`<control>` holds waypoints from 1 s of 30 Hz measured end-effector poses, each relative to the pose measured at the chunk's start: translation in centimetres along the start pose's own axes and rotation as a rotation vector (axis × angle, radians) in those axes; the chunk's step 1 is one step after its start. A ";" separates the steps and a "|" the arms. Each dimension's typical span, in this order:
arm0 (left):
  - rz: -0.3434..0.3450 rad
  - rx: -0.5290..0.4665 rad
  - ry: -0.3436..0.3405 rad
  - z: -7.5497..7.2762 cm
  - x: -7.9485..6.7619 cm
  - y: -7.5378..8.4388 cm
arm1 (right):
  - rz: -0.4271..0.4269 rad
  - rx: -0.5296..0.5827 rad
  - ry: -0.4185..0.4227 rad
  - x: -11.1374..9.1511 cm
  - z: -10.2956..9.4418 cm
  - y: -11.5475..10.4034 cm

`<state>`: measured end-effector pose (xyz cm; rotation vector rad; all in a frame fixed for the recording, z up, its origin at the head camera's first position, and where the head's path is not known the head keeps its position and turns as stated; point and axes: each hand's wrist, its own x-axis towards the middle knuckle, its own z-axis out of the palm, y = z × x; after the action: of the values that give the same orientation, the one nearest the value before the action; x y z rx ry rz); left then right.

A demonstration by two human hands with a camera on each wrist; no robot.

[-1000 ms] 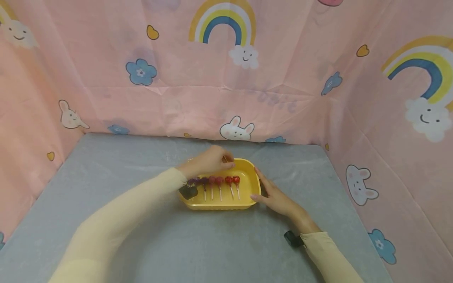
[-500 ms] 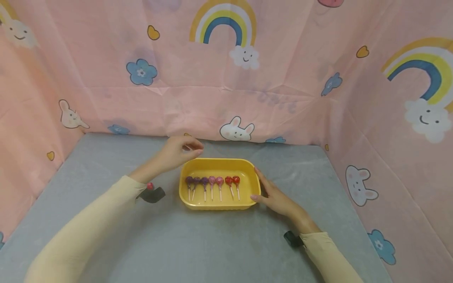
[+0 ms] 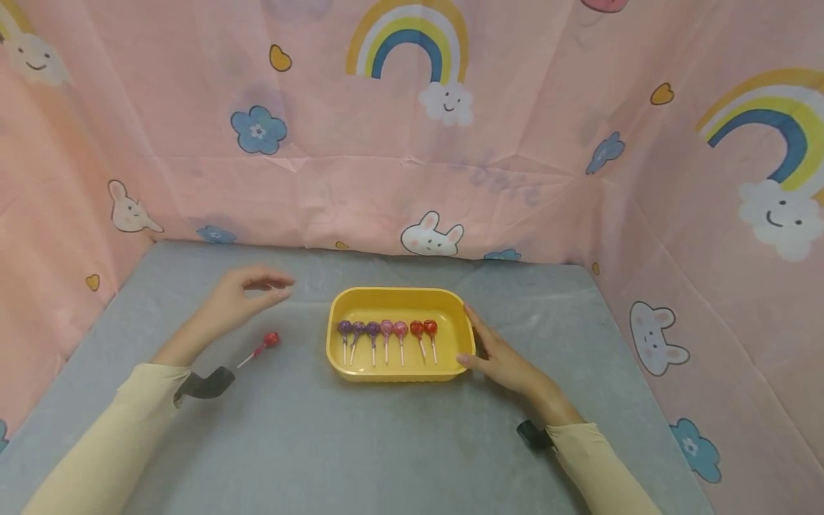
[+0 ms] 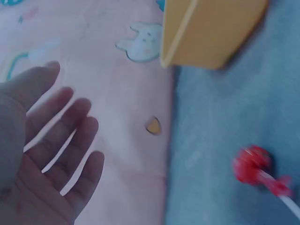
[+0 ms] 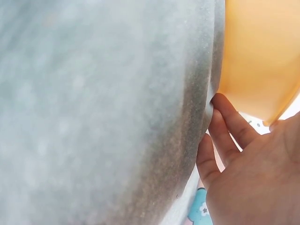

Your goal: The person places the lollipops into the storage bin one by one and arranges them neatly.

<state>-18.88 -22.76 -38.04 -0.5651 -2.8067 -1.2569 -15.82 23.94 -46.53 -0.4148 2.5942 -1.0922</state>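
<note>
In the head view, my left hand (image 3: 234, 304) hovers over the left of the table, fingers bent loosely with a gap to the thumb, holding nothing. Just below and right of it a single reddish-pink lollipop (image 3: 272, 339) lies on the cloth, its stick slanting toward me. My right hand (image 3: 498, 357) rests against the right end of a yellow tray (image 3: 402, 376), thumb at the near corner and fingers along the far side. Inside the tray, lollipops stand in a row: three purple (image 3: 373, 329), two pink (image 3: 400, 329) and two red (image 3: 430, 327), sticks toward me.
Grey cloth (image 3: 399, 443) covers the table. Pink printed curtains (image 3: 335, 193) hang behind and on both sides. Each wrist wears a dark camera, such as the right wrist camera (image 3: 533, 435).
My left hand has withdrawn from above the tray toward the left, and the whole row plus the lone lollipop now show. The right hand and the tray have stayed put.
</note>
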 end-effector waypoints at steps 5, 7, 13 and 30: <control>-0.056 -0.030 -0.060 -0.1 -1.8 -3.4 | 0.002 0.003 -0.001 0.0 0.0 0.0; -0.090 -0.023 -0.082 0.2 -2.3 -4.7 | 0.004 0.004 -0.002 0.0 0.0 0.0; -0.184 -0.064 -0.147 1.3 -3.4 -7.3 | 0.007 -0.002 -0.002 0.0 0.0 -0.1; -0.198 -0.043 -0.215 2.9 -3.8 -9.5 | 0.011 -0.018 -0.001 0.1 0.0 0.1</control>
<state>-18.10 -27.67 -47.39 -0.4592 -3.0866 -1.3683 -15.90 23.97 -46.55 -0.4048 2.6042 -1.0652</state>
